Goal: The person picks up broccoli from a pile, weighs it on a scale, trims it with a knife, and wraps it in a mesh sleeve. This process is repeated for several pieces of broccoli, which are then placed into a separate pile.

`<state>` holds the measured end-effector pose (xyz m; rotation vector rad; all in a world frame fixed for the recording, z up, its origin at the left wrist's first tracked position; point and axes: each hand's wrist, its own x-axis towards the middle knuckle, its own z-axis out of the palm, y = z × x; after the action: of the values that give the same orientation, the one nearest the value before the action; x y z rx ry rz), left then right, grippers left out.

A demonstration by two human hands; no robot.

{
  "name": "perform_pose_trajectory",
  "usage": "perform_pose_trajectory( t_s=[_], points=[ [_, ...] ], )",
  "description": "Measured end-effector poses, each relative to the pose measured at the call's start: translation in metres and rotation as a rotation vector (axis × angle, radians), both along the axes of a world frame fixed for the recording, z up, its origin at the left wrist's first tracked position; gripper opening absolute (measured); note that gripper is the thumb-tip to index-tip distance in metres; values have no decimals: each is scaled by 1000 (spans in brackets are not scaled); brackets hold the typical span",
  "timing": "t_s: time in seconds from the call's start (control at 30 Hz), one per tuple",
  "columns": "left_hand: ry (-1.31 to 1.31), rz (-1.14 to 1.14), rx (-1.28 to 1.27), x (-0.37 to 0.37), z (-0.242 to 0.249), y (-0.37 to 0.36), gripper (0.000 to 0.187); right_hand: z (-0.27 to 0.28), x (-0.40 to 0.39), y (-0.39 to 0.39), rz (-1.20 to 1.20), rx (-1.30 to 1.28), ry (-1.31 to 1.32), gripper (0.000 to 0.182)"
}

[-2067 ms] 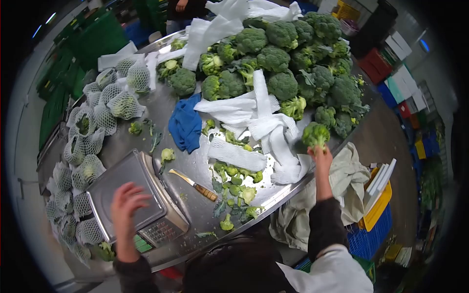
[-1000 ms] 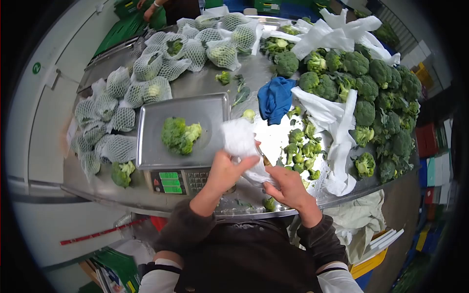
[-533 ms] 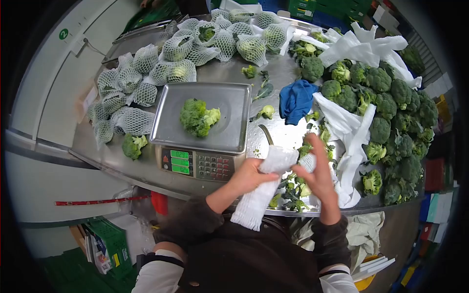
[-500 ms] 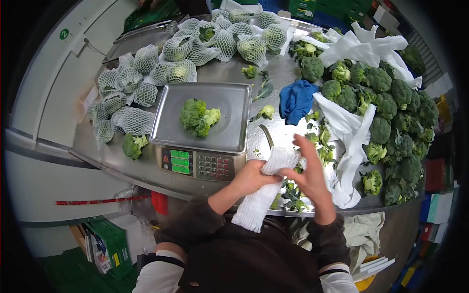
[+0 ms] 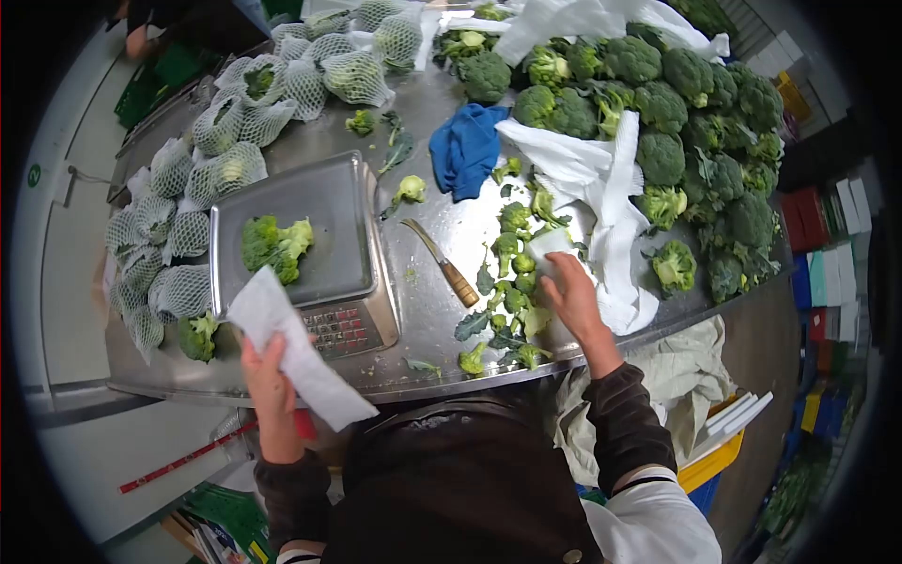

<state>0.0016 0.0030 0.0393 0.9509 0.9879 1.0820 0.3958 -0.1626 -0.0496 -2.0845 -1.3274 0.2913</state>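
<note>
In my left hand [image 5: 270, 381] is a white foam net sleeve [image 5: 305, 362], flattened and slanting across the front corner of the scale. A broccoli head [image 5: 275, 246] lies on its side on the scale's metal pan [image 5: 324, 202], behind the sleeve. My right hand [image 5: 575, 299] hovers with fingers apart above broccoli trimmings [image 5: 515, 299] near the table's front edge. Right at its fingertips is a small pale white piece [image 5: 550, 243]. Between the scale and the trimmings rests a curved knife [image 5: 449, 266] with a wooden handle.
Several net-wrapped broccoli heads [image 5: 329, 83] fill the back left. A large pile of bare broccoli [image 5: 700, 155] covers the right side, with loose white foam nets [image 5: 615, 207] before it. A blue cloth [image 5: 466, 150] lies mid-table. Part of another person [image 5: 141, 39] shows at top left.
My hands have separated: the left has carried the foam sleeve left toward the scale, while the right has let go of it and moved over the trimmings. The view has shifted right.
</note>
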Motion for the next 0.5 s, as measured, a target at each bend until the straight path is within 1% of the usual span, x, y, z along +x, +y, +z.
perform_pose_trajectory(
  t_s=[0.03,0.07,0.1,0.17,0.2,0.23,0.3,0.33,0.4,0.43,0.5],
  points=[
    [7,14,22,-5,2,2,40,9,5,-7,-31,-11,-79,43],
    [13,-11,-8,-8,5,2,42,16,5,-12,-87,-6,-115,46],
    [14,-22,-12,-8,2,2,42,12,7,-17,-99,-10,-114,46],
    [-17,29,-39,-7,-4,3,46,1,17,-29,-139,-10,-164,47],
    [-6,7,-72,-7,-5,4,48,-2,21,-34,-145,-26,-145,44],
    [-6,-4,-73,-5,-7,5,48,-4,25,-38,-156,-29,-146,44],
    [74,-3,-46,-4,-14,6,45,-7,31,-44,-257,-32,-246,39],
    [76,-14,-51,-8,-20,6,45,-7,34,-46,-268,-39,-245,39],
    [206,33,42,-15,-30,8,42,-5,40,-48,-302,-40,-270,36],
    [211,27,40,-19,-34,9,42,-4,41,-47,-307,-44,-266,36],
    [236,5,39,-21,-34,10,40,2,36,-42,-289,35,-246,34]
  ],
)
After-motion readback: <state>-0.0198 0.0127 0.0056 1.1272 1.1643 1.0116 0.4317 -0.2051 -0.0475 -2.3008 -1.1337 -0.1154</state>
